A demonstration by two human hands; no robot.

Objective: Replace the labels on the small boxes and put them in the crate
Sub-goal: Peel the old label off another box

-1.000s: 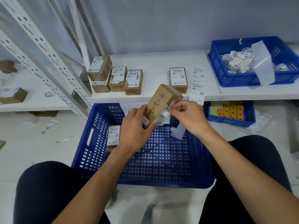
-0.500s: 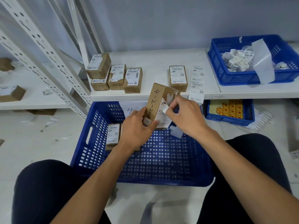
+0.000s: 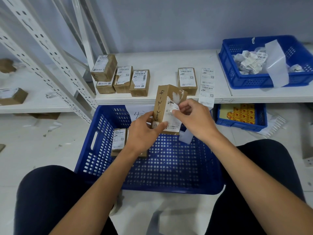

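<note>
label pinched at its top edge, box held over the crate

we see the small box standing nearly upright in the air between the two hands, above the far end of the crate. its brown side carries handwritten marker digits, and the upper part of its front shows white torn paper residue. the label covers the lower part of that front.

the left hand grasps the small box at its lower end, thumb across the bottom of the label. the right hand pinches the label's upper edge, which curls away from the cardboard.

just under the right hand a pale piece of backing paper lies in the crate. under and left of the left hand, labelled boxes lie on the crate floor.

beyond both hands runs a white shelf. past the left hand four boxes cluster on it, one stacked on another. past the right hand a single box lies beside a strip of labels that hangs over the shelf edge.

far right of the right hand a blue bin holds crumpled labels, with a long backing strip draped over its rim. under the shelf, right of the right hand, a smaller blue tray holds yellow and red packets.
</note>
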